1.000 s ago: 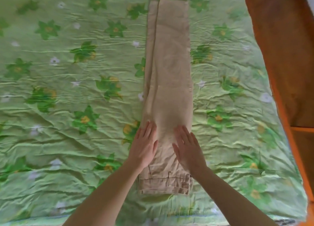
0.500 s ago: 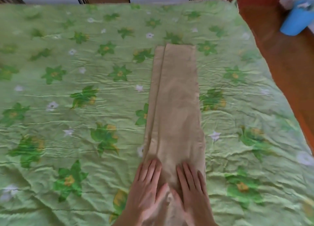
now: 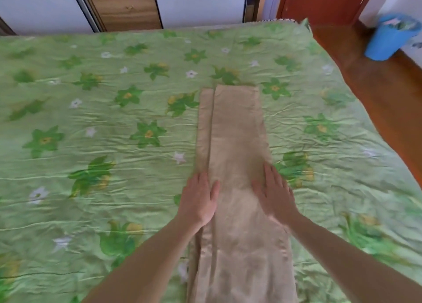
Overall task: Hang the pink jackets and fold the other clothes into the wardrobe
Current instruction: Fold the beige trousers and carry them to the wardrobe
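Both hands lay flat, fingers together, on the long folded tan cloth trousers [image 3: 237,165]: left hand [image 3: 199,202], right hand [image 3: 275,196]. No writing showed on the green flowered bed sheet [image 3: 91,124].

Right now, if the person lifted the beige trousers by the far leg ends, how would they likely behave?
The beige trousers lie flat as thin layered cloth, so they would probably hang limp and fold easily. The top leg sits offset from the one beneath, so the layers might slip apart. The left hand and right hand rest flat on them, open.
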